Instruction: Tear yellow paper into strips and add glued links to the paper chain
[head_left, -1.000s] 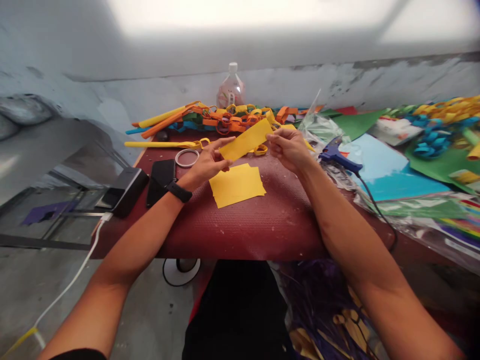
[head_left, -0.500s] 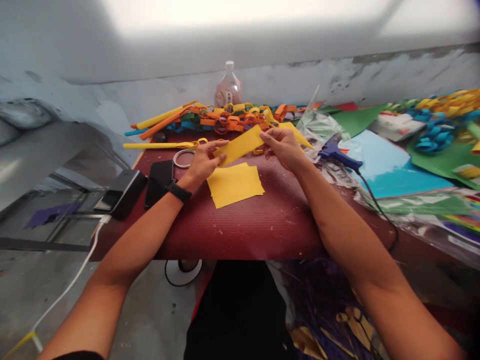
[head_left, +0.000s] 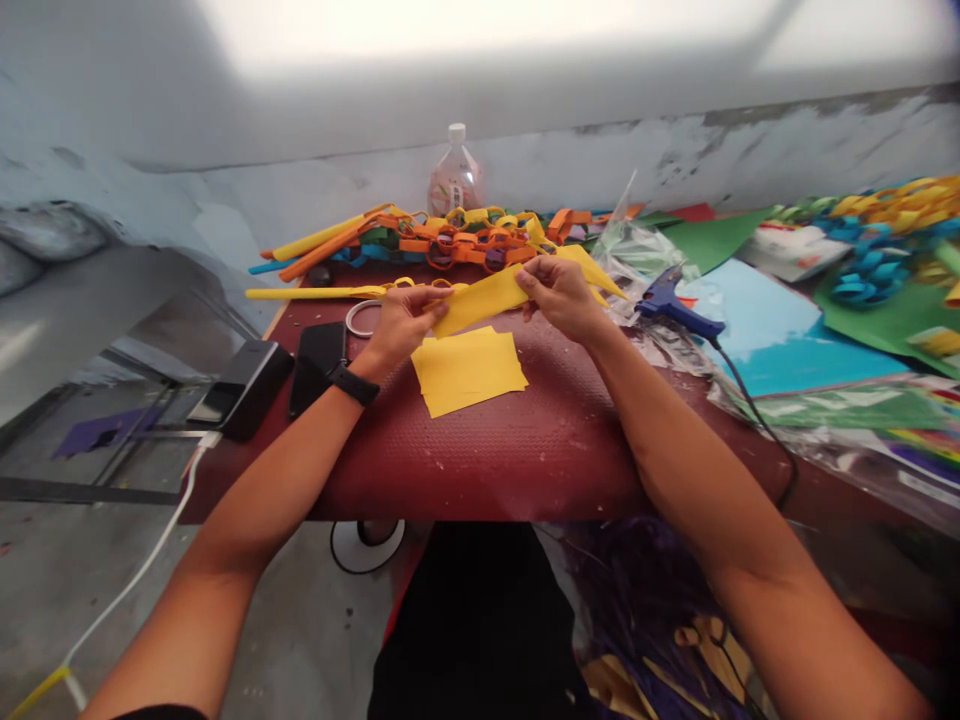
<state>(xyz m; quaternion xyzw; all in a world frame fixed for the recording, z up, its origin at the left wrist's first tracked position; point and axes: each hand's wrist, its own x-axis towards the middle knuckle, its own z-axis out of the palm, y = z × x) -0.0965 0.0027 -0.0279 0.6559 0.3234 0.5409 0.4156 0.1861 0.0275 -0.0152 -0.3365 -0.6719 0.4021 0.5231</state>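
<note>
A yellow paper strip (head_left: pixel 482 302) is stretched between my two hands above the table. My left hand (head_left: pixel 405 325) pinches its left end between thumb and fingers. At the other end my right hand (head_left: pixel 559 292) grips the strip's upper corner. Just below lies a small stack of yellow paper sheets (head_left: pixel 472 373), its edges not quite lined up. Beyond my left hand a thin rolled yellow paper stick (head_left: pixel 315 294) rests beside a white tape roll (head_left: pixel 363 318). More yellow paper (head_left: pixel 589 268) shows behind my right hand.
Paper chains (head_left: pixel 472 243) and a plastic bottle (head_left: pixel 456 175) stand along the wall. A black phone (head_left: pixel 318 365) and a dark box (head_left: pixel 251 385) are at left. At right lie a blue glue gun (head_left: pixel 679 308) with its cord, plastic bags and blue sheets (head_left: pixel 795 330).
The strip has tilted slightly flatter and shifted a little lower at its right end. Both hands keep hold of it; the left has edged slightly left.
</note>
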